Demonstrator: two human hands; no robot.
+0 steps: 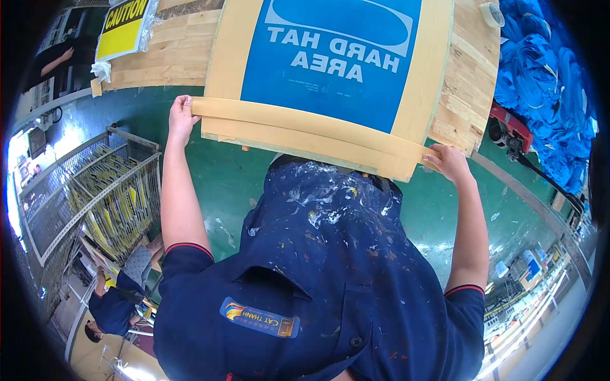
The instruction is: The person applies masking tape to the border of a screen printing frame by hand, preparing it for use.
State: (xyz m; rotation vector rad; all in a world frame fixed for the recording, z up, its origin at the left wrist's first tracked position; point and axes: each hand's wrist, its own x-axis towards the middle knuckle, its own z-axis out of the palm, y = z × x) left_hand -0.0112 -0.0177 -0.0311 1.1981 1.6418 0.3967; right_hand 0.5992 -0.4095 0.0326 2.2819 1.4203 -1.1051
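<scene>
A strip of tan tape (305, 122) is stretched across the lower part of a screen frame. The frame's blue panel (330, 70) shows mirrored "HARD HAT AREA" lettering, and tan tape also covers its borders. At the strip's left end, my left hand (182, 119) pinches it between thumb and fingers, just beyond the frame's edge. My right hand (448, 161) grips the other end near the frame's lower right corner. Between the hands the strip lies over or close against the tape below the blue panel.
The frame rests on a wooden table (473, 76) with a tape roll (491, 14) and a yellow caution sign (124, 28). Blue bundles (540, 82) are piled at right. A rack (108, 197) and a seated person (117, 305) are at left; another person's arm (58, 60) shows upper left.
</scene>
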